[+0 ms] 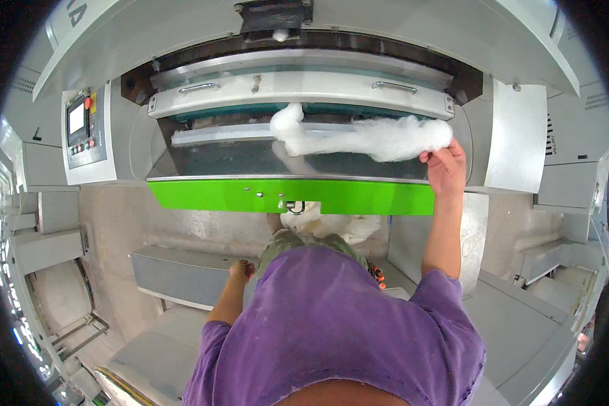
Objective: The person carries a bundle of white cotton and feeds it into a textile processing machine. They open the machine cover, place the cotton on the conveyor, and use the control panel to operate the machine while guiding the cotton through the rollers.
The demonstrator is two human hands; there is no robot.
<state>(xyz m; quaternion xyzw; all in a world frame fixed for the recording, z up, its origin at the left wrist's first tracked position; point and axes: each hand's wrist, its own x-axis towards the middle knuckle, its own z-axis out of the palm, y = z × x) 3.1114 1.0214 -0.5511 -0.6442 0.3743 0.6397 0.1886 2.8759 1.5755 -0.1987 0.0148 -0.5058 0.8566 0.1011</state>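
A long, fluffy strip of white cotton-like fibre (386, 138) lies across the machine's dark, shiny sloping plate (210, 160). Its left end bends upward into a thick clump beneath the white cover bar. At the strip's right end, my right hand (446, 166) pinches the fibre between thumb and fingers, with the arm stretched forward. My left hand (242, 269) hangs low beside my body, away from the machine; its fingers are too small and partly hidden to read.
A white cover bar (298, 92) with two handles spans the machine, above a bright green front panel (216, 195) with a latch. The control panel (84, 135) is at left. More white fibre (352, 229) lies low behind the green panel. Grey machine housings stand on both sides.
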